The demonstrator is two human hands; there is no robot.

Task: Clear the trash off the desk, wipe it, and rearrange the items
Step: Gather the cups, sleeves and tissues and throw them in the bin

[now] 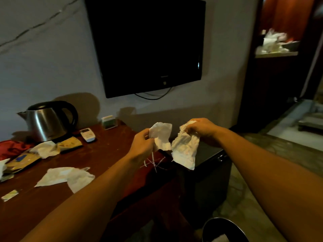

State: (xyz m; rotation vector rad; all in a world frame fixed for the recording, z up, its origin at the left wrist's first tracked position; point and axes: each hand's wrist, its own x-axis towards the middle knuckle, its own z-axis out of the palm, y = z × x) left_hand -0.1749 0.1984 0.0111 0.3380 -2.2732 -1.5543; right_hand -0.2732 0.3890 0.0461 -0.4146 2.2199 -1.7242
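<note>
Below the wall-mounted TV [148,44], past the desk [104,154] edge, both forearms reach forward. Left hand [142,147] pinches a white tissue [161,137] with curled fingers; right hand [203,129], knuckles up, grips a crumpled tissue [185,149] hanging just beside the first, apart from it. TV logo is too dim to read. Left of the TV, on the desk: kettle [47,121], remote [87,135], wrappers [22,160] with illegible print, loose paper [66,177].

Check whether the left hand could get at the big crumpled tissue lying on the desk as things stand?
Probably not yet: the left hand already grips a white tissue piece. The crumpled tissue lies uncovered on the desk.
</note>
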